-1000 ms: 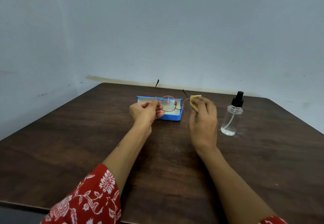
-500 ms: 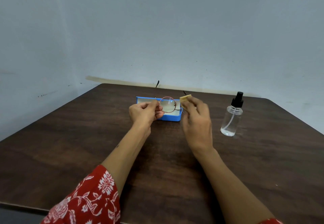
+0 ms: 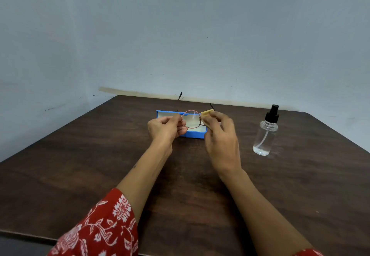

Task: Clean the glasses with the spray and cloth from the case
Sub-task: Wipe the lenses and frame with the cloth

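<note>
glasses [image 3: 191, 120] held mid-table, spray bottle [image 3: 265, 135] well apart rightward.

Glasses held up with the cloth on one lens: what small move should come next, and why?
Probably rub the cloth in small circles over the lens it covers. The left hand grips the glasses at the other rim, the right hand pinches the cloth, and the spray bottle stands set aside.

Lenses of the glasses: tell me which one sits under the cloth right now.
The lens on the person's right. The right hand pinches the yellow cloth over it, hiding it; the other lens shows bare beside the left hand, which holds the glasses' frame.
</note>
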Demonstrator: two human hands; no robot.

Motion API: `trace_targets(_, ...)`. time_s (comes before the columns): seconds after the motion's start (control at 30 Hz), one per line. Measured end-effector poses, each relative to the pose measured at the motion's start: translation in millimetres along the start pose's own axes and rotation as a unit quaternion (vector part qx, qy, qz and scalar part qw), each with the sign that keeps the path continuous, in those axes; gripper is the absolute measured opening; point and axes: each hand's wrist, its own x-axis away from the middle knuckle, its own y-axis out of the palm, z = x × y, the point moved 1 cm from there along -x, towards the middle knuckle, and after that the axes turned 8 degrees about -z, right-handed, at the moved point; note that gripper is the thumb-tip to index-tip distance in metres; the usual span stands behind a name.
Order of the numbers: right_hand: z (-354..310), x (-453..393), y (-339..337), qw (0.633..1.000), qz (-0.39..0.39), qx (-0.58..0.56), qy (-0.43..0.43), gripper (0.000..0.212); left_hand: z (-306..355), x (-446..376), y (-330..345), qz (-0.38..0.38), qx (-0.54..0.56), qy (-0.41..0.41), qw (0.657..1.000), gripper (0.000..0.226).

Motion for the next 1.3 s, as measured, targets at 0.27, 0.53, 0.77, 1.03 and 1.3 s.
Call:
trace_targets(0.27,12.4,-0.2,-8.7,0.998,0.042,0.001,0.046,0.043,0.3,-2.2,-0.5,0.008,-0.005,-0.007,1.000,0.005)
trace_targets(0.53,17.3,-1.2,-5.6,0.998,0.050,-0.003,0.036,0.035,1.4,-2.0,-1.2,0.009,0.000,-0.008,1.000,0.007)
trace_targets(0.77,4.6,1.1,-1.0,1.000,0.023,0.005,-0.006,0.035,2.1,1.1,-0.6,0.007,0.000,-0.006,1.000,0.006)
trace_targets(1.03,15.1,0.5,-10.1,0.996,0.047,-0.009,0.071,0.038,1.7,-1.3,-0.7,0.006,0.003,-0.005,1.000,0.004)
trace_targets(1.3,6.6,1.2,-2.2,1.000,0.002,0.000,0.008,0.034,2.0,-0.6,-2.4,0.009,0.002,-0.002,1.000,0.005)
